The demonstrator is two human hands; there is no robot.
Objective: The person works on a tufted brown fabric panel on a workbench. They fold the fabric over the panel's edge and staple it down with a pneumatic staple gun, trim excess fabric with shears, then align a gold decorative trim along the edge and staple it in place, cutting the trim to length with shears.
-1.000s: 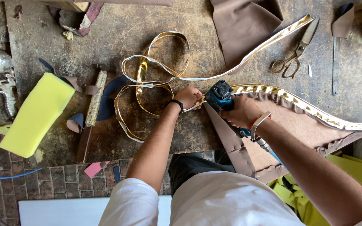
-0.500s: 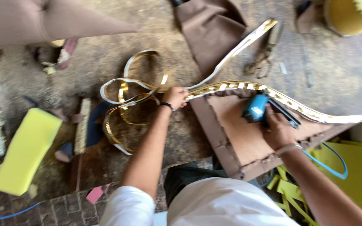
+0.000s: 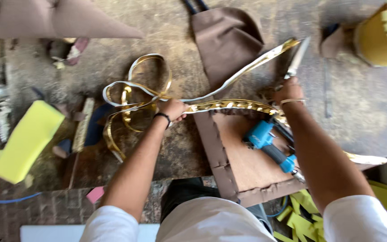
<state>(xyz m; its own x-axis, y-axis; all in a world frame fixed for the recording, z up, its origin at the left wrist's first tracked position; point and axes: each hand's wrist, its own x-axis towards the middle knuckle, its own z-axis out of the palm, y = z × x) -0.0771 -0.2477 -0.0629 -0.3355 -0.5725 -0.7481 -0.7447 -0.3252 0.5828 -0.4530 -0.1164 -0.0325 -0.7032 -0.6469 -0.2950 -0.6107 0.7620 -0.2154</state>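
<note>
Gold trim [image 3: 229, 105], a shiny studded strip, runs along the far edge of a brown-covered panel [image 3: 242, 161] lying on the worn workbench [image 3: 166, 36], and past the panel's corner it trails off into a loose tangle of loops [image 3: 131, 96] to the left. The left hand [image 3: 173, 109] is closed around the strip just at that corner, pinching it where the loops begin; a dark band sits on its wrist. The right hand [image 3: 288, 91] is at the other end of the fastened stretch, fingers wrapped around the handles of a pair of scissors [image 3: 297, 57] whose blades point away, up the bench, beside a second length of the gold strip that slants toward the far right. A blue staple gun [image 3: 267, 143] lies on the bare board of the panel, just under the right forearm and touched by neither hand. Beyond the trim, a piece of brown fabric [image 3: 227, 38] lies flat on the bench. To the left sit a brush [image 3: 83, 125] and a yellow foam block [image 3: 25, 141], well apart from the hands. Yellow foam scraps [image 3: 301, 219] lie near the panel's close edge.
</note>
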